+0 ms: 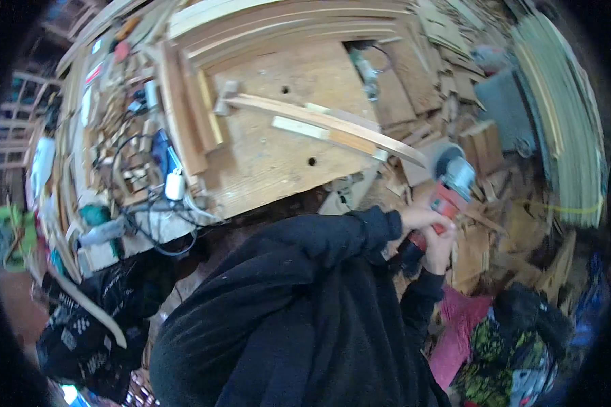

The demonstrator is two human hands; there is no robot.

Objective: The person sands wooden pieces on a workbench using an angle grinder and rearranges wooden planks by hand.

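A red angle grinder (448, 198) with a grey metal head is held in both hands, out past the right end of the workbench (251, 183). My left hand (417, 216) is closed around its body near the head. My right hand (440, 249) wraps the grip farther back, close to the dark rear end. The round disc (445, 157) sits close by the right end of a long wooden strip (319, 121); I cannot tell whether they touch. That strip lies slantwise over the bench, across a shorter piece of wood (302, 127).
Long boards (285, 34) line the bench's back edge. Cables, offcuts and a white adapter (175, 186) crowd its left side. Stacked panels (567, 122) stand at right beside a grey-blue bin (506, 102). Wood scraps and a pink cloth (458, 332) lie low on the right.
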